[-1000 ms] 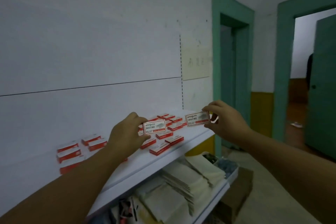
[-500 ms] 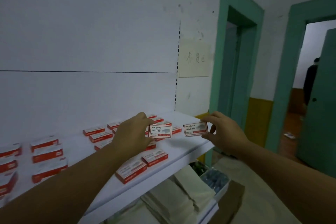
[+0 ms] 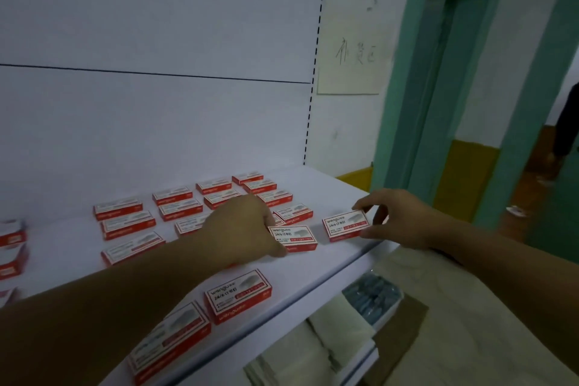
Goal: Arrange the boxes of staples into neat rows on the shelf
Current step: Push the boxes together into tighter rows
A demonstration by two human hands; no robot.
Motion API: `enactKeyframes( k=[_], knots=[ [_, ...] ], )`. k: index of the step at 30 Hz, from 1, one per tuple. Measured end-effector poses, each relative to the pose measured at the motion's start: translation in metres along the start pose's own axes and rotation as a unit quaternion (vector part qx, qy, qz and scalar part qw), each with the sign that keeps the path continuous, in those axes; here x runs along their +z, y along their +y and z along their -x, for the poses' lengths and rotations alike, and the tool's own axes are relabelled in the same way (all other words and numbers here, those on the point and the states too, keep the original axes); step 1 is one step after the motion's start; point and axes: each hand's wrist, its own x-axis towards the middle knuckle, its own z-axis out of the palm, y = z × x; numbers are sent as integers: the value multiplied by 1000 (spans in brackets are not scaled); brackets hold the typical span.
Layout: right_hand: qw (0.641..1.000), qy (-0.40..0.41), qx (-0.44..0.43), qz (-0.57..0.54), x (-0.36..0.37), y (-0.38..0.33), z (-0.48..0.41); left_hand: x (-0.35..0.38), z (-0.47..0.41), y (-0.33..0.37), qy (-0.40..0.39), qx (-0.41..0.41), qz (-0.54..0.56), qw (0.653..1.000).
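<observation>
Several red-and-white staple boxes lie in rows on the white shelf. My left hand pinches one staple box by its left end, flat on the shelf near the front. My right hand grips a second staple box by its right end; that box lies on the shelf close to the right front corner. Two more boxes lie near the front edge under my left forearm. Further rows stand toward the back panel.
A lower shelf holds stacked pale paper packs and a bluish bundle. A brown carton sits below. Teal door frames stand to the right, with a person in the far doorway.
Both hands have lowered their boxes from the air down onto the shelf surface. The camera has tipped downward and nearer the shelf.
</observation>
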Motion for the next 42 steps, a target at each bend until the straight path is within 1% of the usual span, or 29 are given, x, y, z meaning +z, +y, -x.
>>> enactKeyframes(
  k=[5,10,13,15,18,20,21,24,26,28,29,31,33,35,38,40,42],
  knots=[
    [997,-52,-53,-33,8,21,-25,5,4,3,-74,-38,-48,995],
    [987,-107,-116,-40,20,30,-53,14,-1,15,-144,-97,-94,980],
    [981,-144,-131,-22,25,37,-68,15,-1,19,-138,-97,-117,979],
    [980,-143,-136,3,23,37,-78,7,2,18,-114,-103,-124,980],
    [984,-53,-169,19,20,21,-96,-10,11,9,-56,-110,-152,981],
    [982,-7,-191,14,26,-1,-103,-20,24,-6,-39,-114,-191,974],
    [978,-2,-206,18,32,-14,-104,-24,32,-15,-44,-129,-199,970],
    [961,-34,-267,65,54,-52,-105,-34,54,-44,-59,-183,-203,960],
    [952,-42,-289,86,65,-80,-106,-41,66,-60,-33,-209,-172,962],
    [946,-38,-313,73,72,-113,-108,-48,81,-76,-8,-208,-128,970],
    [944,-40,-322,64,77,-132,-108,-52,90,-85,-6,-211,-127,969],
    [940,-47,-335,51,89,-173,-109,-62,111,-107,-9,-238,-152,959],
    [937,-51,-344,41,108,-215,-112,-78,134,-137,12,-255,-164,953],
    [936,-62,-343,49,130,-259,-117,-96,158,-171,41,-259,-137,955],
    [943,-87,-312,71,166,-323,-129,-123,193,-230,90,-269,-92,954],
    [954,-100,-280,47,184,-355,-137,-136,208,-268,124,-276,-66,951],
    [961,-114,-253,10,199,-378,-146,-141,216,-299,134,-286,-20,949]
  ],
)
